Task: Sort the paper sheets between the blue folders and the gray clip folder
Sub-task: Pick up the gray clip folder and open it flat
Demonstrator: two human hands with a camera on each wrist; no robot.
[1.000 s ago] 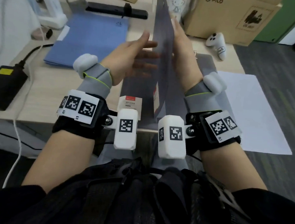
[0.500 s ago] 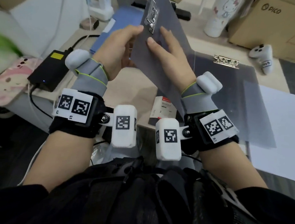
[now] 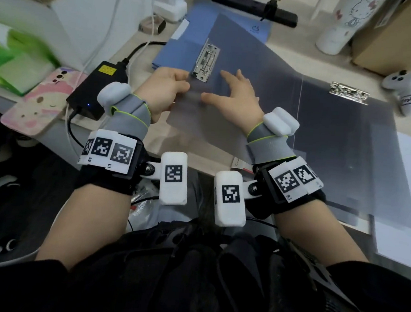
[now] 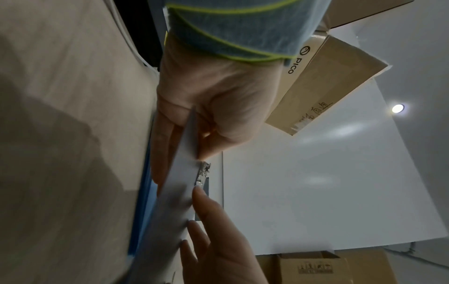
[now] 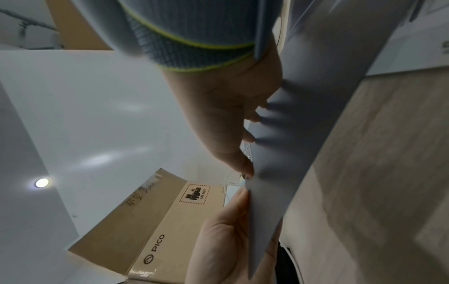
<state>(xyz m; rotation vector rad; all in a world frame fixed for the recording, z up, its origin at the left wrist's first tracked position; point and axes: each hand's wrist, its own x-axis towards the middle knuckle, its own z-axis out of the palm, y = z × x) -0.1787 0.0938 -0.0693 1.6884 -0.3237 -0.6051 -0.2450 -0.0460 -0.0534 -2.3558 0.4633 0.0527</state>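
Note:
The gray clip folder [image 3: 266, 86] lies open across the desk. Its left cover tilts over the blue folders [image 3: 179, 43] and carries a metal lever clip [image 3: 206, 60]. A second metal clip [image 3: 348, 93] sits on the flat right half. My left hand [image 3: 178, 84] pinches the cover's left edge, thumb on top, as the left wrist view shows [image 4: 194, 126]. My right hand [image 3: 229, 91] rests on the cover with fingers spread, fingertips [image 5: 252, 138] pressing it. White paper sheets [image 3: 409, 209] lie at the right under the folder's edge.
A black power adapter [image 3: 99, 83] and a pink-cased phone [image 3: 41, 103] lie left of the folders. A white controller [image 3: 404, 90], a white tumbler [image 3: 343, 21] and a PICO cardboard box [image 3: 405, 36] stand at the back right. A small red-and-white box [image 3: 242, 165] sits near the desk's front edge.
The gray cover, upright a second ago, has swung down to the left over the blue folders. Both hands followed it, and the head view has turned left.

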